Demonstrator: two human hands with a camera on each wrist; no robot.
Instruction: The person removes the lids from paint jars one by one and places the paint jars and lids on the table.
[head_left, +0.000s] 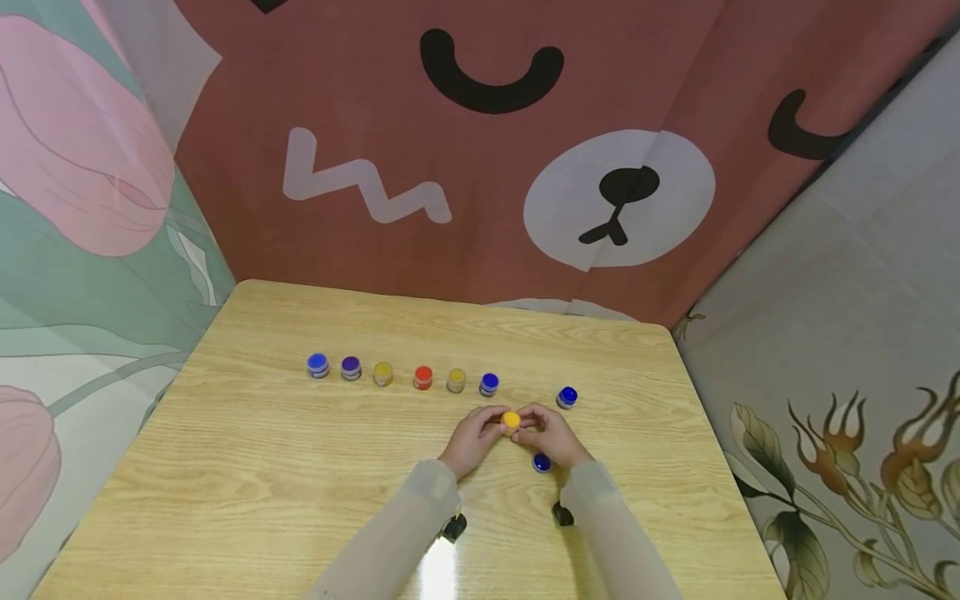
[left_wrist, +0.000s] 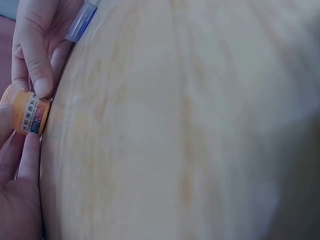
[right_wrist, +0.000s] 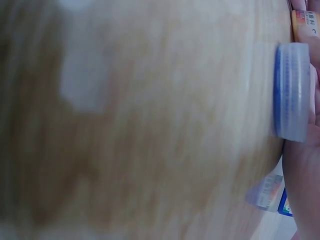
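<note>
Between both hands is a small jar of orange-yellow paint (head_left: 511, 421), with a printed label showing in the left wrist view. My left hand (head_left: 471, 442) pinches it from the left with thumb and fingers. From the other side my right hand (head_left: 557, 437) grips the same jar, its thumb and fingertips at the jar's side. Close under the right hand a clear lid with blue paint on it (head_left: 542, 462) lies on the table; it shows edge-on as a clear ribbed lid (right_wrist: 294, 92) in the right wrist view. Beyond the right hand stands a dark blue paint jar (head_left: 567, 397).
A row of paint jars crosses the wooden table (head_left: 262, 467): a blue jar (head_left: 318, 365), a purple jar (head_left: 351, 367), a yellow jar (head_left: 383, 373), a red jar (head_left: 423, 377), another yellow jar (head_left: 456, 381) and a dark blue jar (head_left: 489, 384). Printed curtains surround the table's back and sides.
</note>
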